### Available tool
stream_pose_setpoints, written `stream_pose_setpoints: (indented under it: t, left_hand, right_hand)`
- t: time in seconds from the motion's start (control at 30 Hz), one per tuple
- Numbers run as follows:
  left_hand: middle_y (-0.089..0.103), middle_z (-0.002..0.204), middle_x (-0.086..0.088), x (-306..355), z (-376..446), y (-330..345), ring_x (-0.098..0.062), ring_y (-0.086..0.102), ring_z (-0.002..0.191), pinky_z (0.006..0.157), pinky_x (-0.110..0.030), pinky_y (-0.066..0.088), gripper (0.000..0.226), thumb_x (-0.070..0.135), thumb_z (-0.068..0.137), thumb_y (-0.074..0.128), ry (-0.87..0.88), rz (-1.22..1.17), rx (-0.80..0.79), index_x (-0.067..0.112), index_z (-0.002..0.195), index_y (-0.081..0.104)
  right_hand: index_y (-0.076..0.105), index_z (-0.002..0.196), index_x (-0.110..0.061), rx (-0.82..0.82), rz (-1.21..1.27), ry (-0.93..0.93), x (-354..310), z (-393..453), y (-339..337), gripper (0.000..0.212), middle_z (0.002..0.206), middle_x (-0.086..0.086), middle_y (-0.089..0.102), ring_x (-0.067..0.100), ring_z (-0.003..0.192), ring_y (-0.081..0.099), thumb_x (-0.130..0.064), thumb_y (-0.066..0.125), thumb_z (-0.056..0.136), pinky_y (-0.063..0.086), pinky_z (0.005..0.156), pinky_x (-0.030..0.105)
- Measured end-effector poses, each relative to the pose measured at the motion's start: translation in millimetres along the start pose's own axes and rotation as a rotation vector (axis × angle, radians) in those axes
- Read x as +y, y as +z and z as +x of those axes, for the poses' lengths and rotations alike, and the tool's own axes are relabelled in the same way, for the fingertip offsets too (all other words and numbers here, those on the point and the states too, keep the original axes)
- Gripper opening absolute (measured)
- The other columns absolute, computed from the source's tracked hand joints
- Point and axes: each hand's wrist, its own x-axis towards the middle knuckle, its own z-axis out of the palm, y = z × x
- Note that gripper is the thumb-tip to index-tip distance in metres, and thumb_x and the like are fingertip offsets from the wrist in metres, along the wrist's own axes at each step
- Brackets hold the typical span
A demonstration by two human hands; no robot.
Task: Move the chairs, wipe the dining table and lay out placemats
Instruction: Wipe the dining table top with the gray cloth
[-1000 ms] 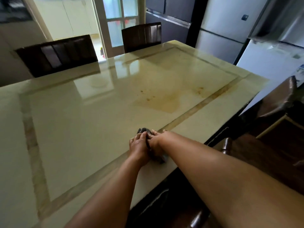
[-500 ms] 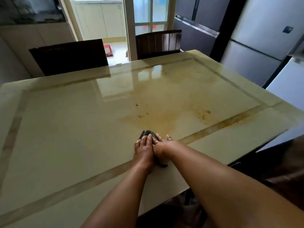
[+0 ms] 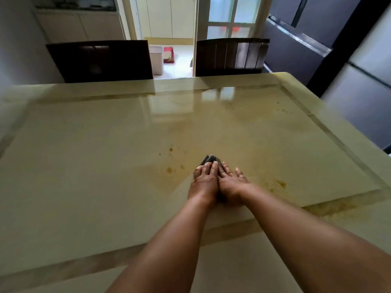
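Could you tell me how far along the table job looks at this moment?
Done: nothing clearly; two chairs stand at the far edge. In hand: left hand and right hand press a dark cloth flat on the dining table, amid brown stains. Left: more stains and streaks; no placemats visible.
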Motion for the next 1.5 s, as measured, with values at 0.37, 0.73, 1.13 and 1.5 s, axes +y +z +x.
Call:
stream_pose_setpoints:
  t: [0.37,0.73,1.13,1.5]
  left_hand:
    - [0.053,0.131,-0.010,-10.1,-0.2,-33.0,-0.023,0.048,0.121,0.104,-0.026,0.034,0.044,0.000,0.085,0.039,-0.079,-0.290,0.425,0.011,0.127,0.051]
    - [0.056,0.122,-0.015,-69.3,-86.3,-31.3,-0.028,0.048,0.114,0.099,-0.028,0.033,0.036,0.002,0.088,0.039,-0.449,-0.164,0.611,0.007,0.120,0.055]
    - [0.061,0.109,-0.016,-102.5,-134.3,-50.7,-0.029,0.054,0.105,0.092,-0.031,0.039,0.026,0.003,0.088,0.040,-0.415,-0.252,0.540,0.006,0.101,0.063]
    - [0.043,0.141,-0.012,-116.5,-63.9,-65.2,-0.022,0.039,0.131,0.109,-0.021,0.023,0.042,0.003,0.091,0.038,-0.339,-0.311,0.550,0.006,0.132,0.046]
  right_hand:
    - [0.009,0.149,-0.035,0.225,0.175,-0.141,48.9,48.2,-11.7,0.056,0.158,-0.008,-0.007,0.016,0.145,-0.011,-0.041,0.029,0.096,-0.007,0.114,0.042]
    - [-0.012,0.146,-0.035,0.306,0.088,-0.516,-72.3,9.9,44.0,0.063,0.145,-0.008,-0.031,0.017,0.139,-0.027,-0.052,0.019,0.094,-0.017,0.111,0.034]
    - [-0.008,0.149,-0.027,0.238,-0.025,-0.536,-140.4,-24.8,63.8,0.071,0.155,-0.004,-0.023,0.012,0.139,-0.027,-0.051,0.030,0.094,-0.014,0.116,0.031]
    - [-0.001,0.148,-0.036,0.299,-0.094,-0.610,-125.3,72.5,4.7,0.057,0.154,-0.013,-0.016,0.001,0.134,-0.025,-0.054,0.013,0.096,-0.015,0.112,0.028]
